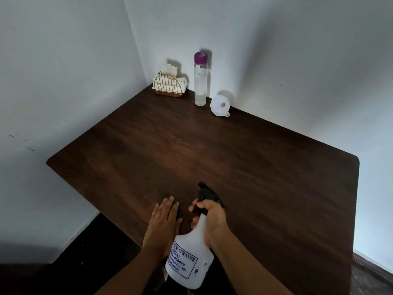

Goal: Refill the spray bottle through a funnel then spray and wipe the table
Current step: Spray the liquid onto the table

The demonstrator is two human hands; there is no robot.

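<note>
Matt dark wood table, translucent white plastic spray bottle.

The spray bottle is white, see-through plastic with blue lettering and a black trigger head. It is tilted over the near edge of the table, nozzle pointing away, and the right hand grips its neck. A white funnel lies on its side at the table's far edge. Nearer the table's far corner, a tall clear bottle with a purple cap stands upright. In that corner, paper napkins sit in a gold wire holder.
</note>
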